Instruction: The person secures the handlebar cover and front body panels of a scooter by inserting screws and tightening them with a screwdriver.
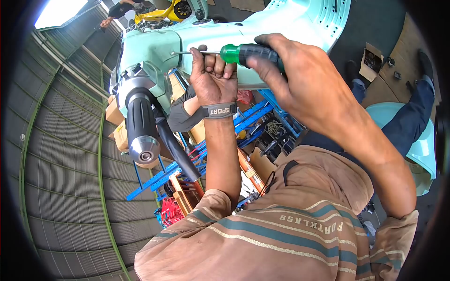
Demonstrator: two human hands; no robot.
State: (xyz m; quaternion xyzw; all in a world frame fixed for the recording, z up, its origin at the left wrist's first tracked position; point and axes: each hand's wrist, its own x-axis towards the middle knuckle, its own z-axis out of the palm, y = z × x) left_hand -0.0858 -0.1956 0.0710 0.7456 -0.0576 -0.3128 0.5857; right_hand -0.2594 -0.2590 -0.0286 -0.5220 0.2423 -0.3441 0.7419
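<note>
My right hand (300,79) is closed around the handle of a screwdriver (230,54), which is green and black. Its thin metal shaft points left, and the tip meets a mint-green scooter body panel (206,40) at a small spot near the panel's edge. My left hand (213,77), with a grey wristband (219,110) on its wrist, pinches the shaft between thumb and fingers. Left of that hand, the scooter's handlebar grip (140,114), black with a silver end, sticks out, with a black lever or sleeve beside it.
Behind my arms stands a blue metal rack (253,117) with cardboard boxes and parts. An open carton (371,61) lies on the floor at right, near a mint-green panel (424,150). Another person's arm (112,16) and a yellow vehicle (161,14) show at the top.
</note>
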